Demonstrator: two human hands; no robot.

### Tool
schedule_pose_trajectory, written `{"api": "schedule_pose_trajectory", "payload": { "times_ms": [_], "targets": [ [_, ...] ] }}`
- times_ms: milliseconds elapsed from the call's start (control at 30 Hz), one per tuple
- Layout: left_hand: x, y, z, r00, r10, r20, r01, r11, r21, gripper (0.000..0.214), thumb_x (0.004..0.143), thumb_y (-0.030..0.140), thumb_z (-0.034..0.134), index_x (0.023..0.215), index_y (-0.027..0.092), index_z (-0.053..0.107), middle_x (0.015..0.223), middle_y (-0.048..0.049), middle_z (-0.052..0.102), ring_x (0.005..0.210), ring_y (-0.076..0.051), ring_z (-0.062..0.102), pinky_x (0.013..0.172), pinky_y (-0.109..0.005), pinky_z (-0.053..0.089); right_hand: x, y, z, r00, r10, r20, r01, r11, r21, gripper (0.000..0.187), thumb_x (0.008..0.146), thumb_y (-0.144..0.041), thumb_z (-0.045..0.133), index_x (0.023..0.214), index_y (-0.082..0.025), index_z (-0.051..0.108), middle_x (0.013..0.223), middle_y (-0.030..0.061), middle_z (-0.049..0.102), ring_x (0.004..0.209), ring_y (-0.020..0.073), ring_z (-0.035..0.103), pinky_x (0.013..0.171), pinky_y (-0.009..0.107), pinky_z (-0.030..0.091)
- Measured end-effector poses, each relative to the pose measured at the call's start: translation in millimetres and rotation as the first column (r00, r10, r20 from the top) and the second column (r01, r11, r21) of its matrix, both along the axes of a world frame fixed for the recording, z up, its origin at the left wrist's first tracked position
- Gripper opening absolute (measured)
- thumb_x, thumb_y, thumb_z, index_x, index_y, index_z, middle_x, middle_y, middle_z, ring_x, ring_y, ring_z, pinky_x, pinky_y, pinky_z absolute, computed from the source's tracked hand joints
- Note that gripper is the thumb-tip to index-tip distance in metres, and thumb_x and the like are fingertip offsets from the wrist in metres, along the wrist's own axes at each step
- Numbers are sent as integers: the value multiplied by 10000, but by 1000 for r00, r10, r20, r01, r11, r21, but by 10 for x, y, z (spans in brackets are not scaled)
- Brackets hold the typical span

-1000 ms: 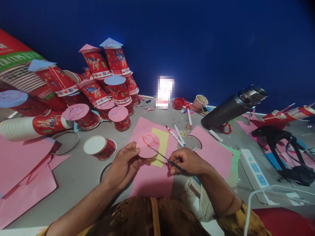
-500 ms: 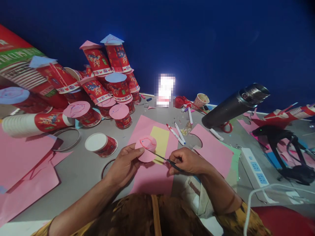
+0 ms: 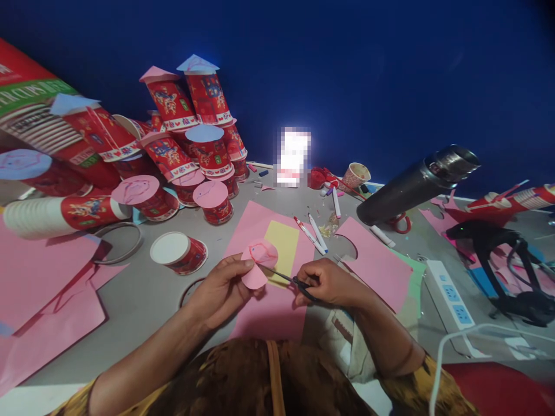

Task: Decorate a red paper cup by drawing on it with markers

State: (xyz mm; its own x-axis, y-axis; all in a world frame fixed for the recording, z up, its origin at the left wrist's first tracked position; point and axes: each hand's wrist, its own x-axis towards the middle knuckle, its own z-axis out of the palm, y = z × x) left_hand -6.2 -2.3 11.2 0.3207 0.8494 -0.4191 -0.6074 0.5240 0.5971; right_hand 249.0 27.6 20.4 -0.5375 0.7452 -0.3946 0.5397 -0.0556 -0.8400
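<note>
- The left hand (image 3: pixel 223 286) reaches in from the lower left, forearm slanting up and inward, thumb uppermost and fingers curled beneath.
- Its grip is narrow, pinching the left edge of a pink paper disc (image 3: pixel 255 278) between thumb and fingers.
- The disc is held in front of the person, over a pink sheet (image 3: pixel 243 231) and a yellow paper rectangle (image 3: pixel 284 242); a red outline marks its upper part, while the lower part is plain.
- The right hand (image 3: pixel 327 281) comes from the lower right, its forearm angled up and inward, wrist bent so the knuckles face left.
- Its grip is closed around the black handles of the scissors (image 3: pixel 281 276), whose blades point left and slightly upward, into the disc; how far they are parted cannot be told.
- Both forearms angle over the grey tabletop (image 3: pixel 143 306), the hands near each other but apart.
</note>
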Motion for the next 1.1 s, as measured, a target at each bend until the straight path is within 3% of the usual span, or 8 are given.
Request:
{"api": "schedule_pose_trajectory", "payload": {
  "times_ms": [200,367,567,733,833,933,1000,1100],
  "targets": [
    [-47,-11,-28,996,-64,65,67,997,-39,251,759,281,879,622,140,724,574,-57,668,560,-183,633,618,-316,569,5,-9,-97,996,32,86,-52,969,241,409,744,-214,842,642,-215,445,606,-94,454,597,91,359,570,251,234],
    [-34,-1,-16,989,-69,135,78,995,-63,172,753,213,853,656,136,733,595,-41,665,551,-174,627,594,-303,550,1,-7,-109,986,52,158,-109,921,374,372,752,-107,813,682,-211,463,660,-73,554,626,95,447,603,237,259],
    [-45,-4,17,978,-122,167,137,987,-83,209,764,229,853,642,123,721,588,-43,644,543,-161,605,588,-300,543,26,-6,-102,956,26,292,-189,818,544,249,802,-146,820,728,-196,587,725,-22,651,674,124,509,633,265,253],
    [-49,5,-20,989,-80,125,91,992,-84,185,747,209,866,666,129,720,610,-40,666,533,-153,598,572,-293,538,92,8,-104,947,23,320,-224,759,611,126,815,-190,840,832,-199,716,789,18,721,736,168,600,659,281,310],
    [-58,13,-36,997,-25,74,31,996,-80,221,740,232,910,687,135,717,598,-29,666,519,-139,594,543,-260,518,192,42,-101,962,-55,268,-146,728,670,115,816,-172,811,914,-205,760,826,29,730,787,194,640,708,286,383],
    [-52,21,-13,1000,5,19,-4,999,-45,296,744,291,972,694,131,728,538,4,628,459,-93,542,491,-207,472,356,99,-71,954,-214,209,-1,696,718,88,857,-202,769,943,-215,768,910,46,720,817,196,652,747,287,434],
    [-32,21,12,999,26,-30,-27,999,-33,284,731,285,1000,770,121,772,559,11,655,424,-60,501,454,-178,431,481,148,-39,897,-373,238,97,690,717,18,883,-232,743,880,-214,740,971,61,700,783,182,634,712,283,422],
    [5,12,30,995,12,-97,-14,1000,-15,310,733,251,999,938,107,817,662,-34,745,457,-79,566,490,-189,486,631,231,-9,730,-538,422,164,737,656,237,928,-310,722,738,-216,613,825,50,646,660,174,537,621,302,311]
  ]
}}
